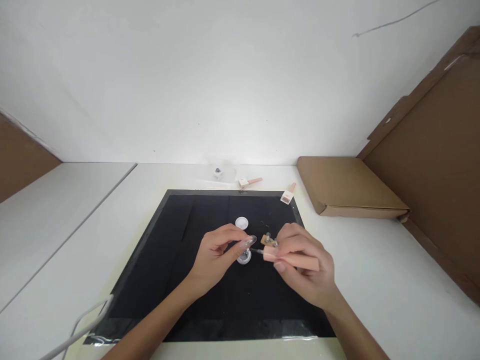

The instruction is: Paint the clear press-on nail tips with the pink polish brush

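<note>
Between the thumb and forefinger of my left hand [221, 252] is a small clear, shiny piece [248, 242]. In my right hand [305, 262] is a pink-handled brush [300, 261], held level, its dark tip pointing left and close to the clear piece. Whether tip and piece touch is too small to tell. Just below my left fingertips sits a small round white pot [244, 257] with greyish contents. A round white lid [242, 223] lies behind it. A small tan block [267, 240] with clear bits on it is partly hidden behind my right hand.
The black mat [210, 295] lies under both hands. Behind it are a pink-handled item with a white tag [243, 183], another tagged item [287, 196] and a clear container [218, 173]. A flat cardboard box [352, 185] stands right; a white bent rod [88, 325] is front left.
</note>
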Demonstrator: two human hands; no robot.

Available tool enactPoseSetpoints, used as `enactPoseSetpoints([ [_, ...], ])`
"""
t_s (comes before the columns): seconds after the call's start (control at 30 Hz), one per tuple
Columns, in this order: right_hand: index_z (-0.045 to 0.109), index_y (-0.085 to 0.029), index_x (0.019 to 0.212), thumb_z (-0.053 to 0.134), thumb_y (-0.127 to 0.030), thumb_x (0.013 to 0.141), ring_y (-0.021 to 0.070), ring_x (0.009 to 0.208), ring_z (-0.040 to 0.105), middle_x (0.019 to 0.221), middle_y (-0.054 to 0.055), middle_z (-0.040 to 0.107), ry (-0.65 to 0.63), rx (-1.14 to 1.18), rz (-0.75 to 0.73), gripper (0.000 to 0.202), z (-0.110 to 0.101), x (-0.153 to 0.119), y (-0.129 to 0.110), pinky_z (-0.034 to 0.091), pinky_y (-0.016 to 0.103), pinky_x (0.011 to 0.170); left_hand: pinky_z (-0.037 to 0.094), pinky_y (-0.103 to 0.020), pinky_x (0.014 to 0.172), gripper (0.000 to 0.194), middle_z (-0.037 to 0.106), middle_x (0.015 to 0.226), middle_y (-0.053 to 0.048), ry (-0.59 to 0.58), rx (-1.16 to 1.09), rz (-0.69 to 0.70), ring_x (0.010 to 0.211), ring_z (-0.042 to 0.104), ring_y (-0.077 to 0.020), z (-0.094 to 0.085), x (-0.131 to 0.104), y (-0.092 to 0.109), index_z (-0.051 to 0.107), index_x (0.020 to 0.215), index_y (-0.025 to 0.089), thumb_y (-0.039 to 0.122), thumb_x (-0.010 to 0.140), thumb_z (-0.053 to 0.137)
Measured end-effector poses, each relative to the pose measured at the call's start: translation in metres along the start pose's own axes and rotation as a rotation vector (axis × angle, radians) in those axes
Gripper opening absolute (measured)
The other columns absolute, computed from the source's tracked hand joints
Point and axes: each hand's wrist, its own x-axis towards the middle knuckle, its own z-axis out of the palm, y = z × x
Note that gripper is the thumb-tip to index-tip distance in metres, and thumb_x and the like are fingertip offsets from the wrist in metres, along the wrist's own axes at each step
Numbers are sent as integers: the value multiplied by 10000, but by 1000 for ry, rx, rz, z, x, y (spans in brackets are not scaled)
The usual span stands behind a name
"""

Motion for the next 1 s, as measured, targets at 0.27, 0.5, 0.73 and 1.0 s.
enactPoseSetpoints([
  [0.27, 612, -221, 873, 605, -59, 796, 141, 659, 542, 735, 1, 573, -2, -70, 43, 179, -1, 4, 1, 464, 266, 577, 527, -214, 598, 141, 709, 736, -44, -22, 126, 125, 658, 648, -127, 1, -2, -1, 739, 827, 183, 84, 791, 646],
  [0.5, 617, -226, 826, 626, -112, 815, 148, 634, 538, 725, 1, 578, 73, -123, 138, 115, -1, 2, 4, 450, 273, 543, 546, -218, 581, 122, 718, 726, -51, 5, 204, 185, 626, 656, -132, -1, -4, 2, 742, 803, 180, 95, 780, 658],
  [0.73, 608, -234, 831, 587, -84, 836, 152, 687, 538, 742, 0, 582, 140, -104, 135, 152, -2, 3, 4, 452, 277, 592, 557, -205, 588, 153, 725, 743, -51, 29, 282, 291, 636, 673, -133, -3, -2, 3, 745, 829, 186, 79, 784, 644],
  [1.0, 613, -211, 813, 600, -84, 806, 146, 613, 538, 692, 8, 604, -74, 6, 61, 128, -2, 10, -6, 455, 280, 543, 561, -193, 588, 185, 714, 750, -62, 45, 376, 413, 650, 674, -129, 0, 2, 4, 721, 864, 166, 34, 791, 615],
])
